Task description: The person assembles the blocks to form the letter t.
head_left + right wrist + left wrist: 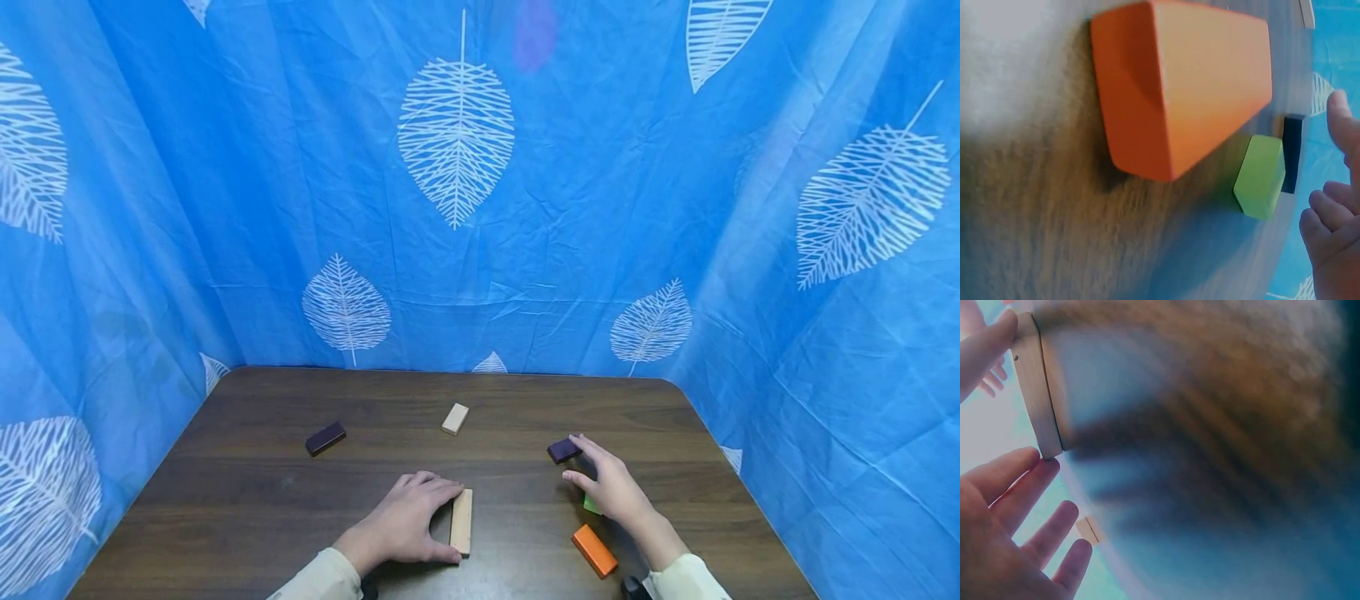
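My left hand [411,518] spans a long pale wooden block [461,523] on the table, gripping it end to end between thumb and fingertips. The left wrist view shows the thumb on one end of that block [1038,387] and two fingertips on the other. My right hand [617,490] hovers with thumb and index finger spread, close to a dark block [562,451]; whether the index fingertip touches it I cannot tell. Partly hidden beneath that hand lies a green block [1261,177]. Nearer the wrist is an orange block [595,551], untouched.
Farther back on the brown table [225,500] lie a second dark block [326,439] at the left and a short pale block [454,418] near the middle. Blue curtains [570,208] with white leaf prints surround the table's back and sides.
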Demonstrator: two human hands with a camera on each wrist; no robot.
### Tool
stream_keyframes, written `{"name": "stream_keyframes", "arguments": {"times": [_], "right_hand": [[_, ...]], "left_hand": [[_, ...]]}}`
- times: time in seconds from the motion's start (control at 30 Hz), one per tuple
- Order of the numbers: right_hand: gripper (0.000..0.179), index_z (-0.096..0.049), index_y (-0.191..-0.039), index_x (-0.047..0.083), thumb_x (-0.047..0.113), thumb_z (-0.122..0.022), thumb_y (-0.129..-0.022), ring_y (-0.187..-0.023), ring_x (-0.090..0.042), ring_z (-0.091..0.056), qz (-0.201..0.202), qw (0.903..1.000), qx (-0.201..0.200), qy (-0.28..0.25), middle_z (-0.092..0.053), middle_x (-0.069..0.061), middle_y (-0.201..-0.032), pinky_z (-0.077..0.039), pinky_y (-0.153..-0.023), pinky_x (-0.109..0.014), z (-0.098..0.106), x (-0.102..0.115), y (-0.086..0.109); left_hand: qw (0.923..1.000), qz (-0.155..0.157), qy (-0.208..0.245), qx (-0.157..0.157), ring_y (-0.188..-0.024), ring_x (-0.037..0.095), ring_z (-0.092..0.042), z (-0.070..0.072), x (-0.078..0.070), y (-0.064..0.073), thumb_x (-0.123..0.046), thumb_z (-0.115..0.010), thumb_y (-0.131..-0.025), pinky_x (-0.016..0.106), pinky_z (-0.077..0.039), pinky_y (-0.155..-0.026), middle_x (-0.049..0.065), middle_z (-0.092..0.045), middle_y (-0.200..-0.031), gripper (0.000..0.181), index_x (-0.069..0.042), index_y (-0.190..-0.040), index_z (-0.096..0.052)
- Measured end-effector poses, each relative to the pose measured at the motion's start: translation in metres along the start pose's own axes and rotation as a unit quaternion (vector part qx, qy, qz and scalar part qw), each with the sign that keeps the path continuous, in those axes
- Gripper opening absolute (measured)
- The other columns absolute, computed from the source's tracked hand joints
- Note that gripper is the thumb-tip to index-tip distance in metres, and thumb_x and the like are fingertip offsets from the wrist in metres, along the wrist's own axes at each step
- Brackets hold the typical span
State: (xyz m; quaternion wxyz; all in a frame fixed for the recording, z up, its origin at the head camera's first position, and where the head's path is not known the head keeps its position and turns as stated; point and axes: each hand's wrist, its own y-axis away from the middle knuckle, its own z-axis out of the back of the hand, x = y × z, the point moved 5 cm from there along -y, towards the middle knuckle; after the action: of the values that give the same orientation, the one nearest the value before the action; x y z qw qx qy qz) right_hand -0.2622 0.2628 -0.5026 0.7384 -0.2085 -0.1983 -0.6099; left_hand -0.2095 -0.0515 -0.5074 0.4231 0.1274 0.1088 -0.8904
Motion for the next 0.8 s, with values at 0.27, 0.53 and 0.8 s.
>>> {"name": "stream_keyframes", "arguments": {"times": [0.27,0.53,0.8], "right_hand": [[0.058,-0.052,-0.145,0.002,0.012,-0.075,-0.092,-0.134,-0.046,-0.043,-0.015,0.9999,-0.006,-0.005,-0.047,-0.027,-0.146,-0.035,-0.106,-0.06,0.003,-0.01,-0.007],[0.057,-0.054,-0.144,0.004,0.008,-0.074,-0.092,-0.133,-0.045,-0.045,-0.025,0.9994,-0.003,-0.023,-0.052,-0.024,-0.143,-0.036,-0.105,-0.06,0.006,-0.02,-0.014],[0.052,-0.056,-0.141,0.003,0.004,-0.073,-0.092,-0.128,-0.044,-0.051,-0.023,0.9994,-0.004,-0.027,-0.056,-0.025,-0.138,-0.04,-0.102,-0.059,0.005,-0.025,-0.019]], "left_hand": [[0.9998,0.017,0.011,0.009,-0.121,0.022,-0.05,-0.001,0.003,-0.002,-0.07,-0.078,-0.071,0.048,-0.038,-0.1,-0.002,-0.06,-0.134,0.089,-0.013,-0.138,-0.061],[0.9993,0.025,0.026,0.012,-0.121,0.021,-0.05,-0.001,0.002,-0.002,-0.068,-0.079,-0.071,0.046,-0.037,-0.101,-0.002,-0.06,-0.135,0.089,-0.012,-0.138,-0.061],[0.9992,0.02,0.033,0.007,-0.12,0.019,-0.05,0.0,0.003,-0.002,-0.069,-0.08,-0.069,0.045,-0.038,-0.101,-0.002,-0.061,-0.134,0.092,-0.011,-0.137,-0.061]]}}
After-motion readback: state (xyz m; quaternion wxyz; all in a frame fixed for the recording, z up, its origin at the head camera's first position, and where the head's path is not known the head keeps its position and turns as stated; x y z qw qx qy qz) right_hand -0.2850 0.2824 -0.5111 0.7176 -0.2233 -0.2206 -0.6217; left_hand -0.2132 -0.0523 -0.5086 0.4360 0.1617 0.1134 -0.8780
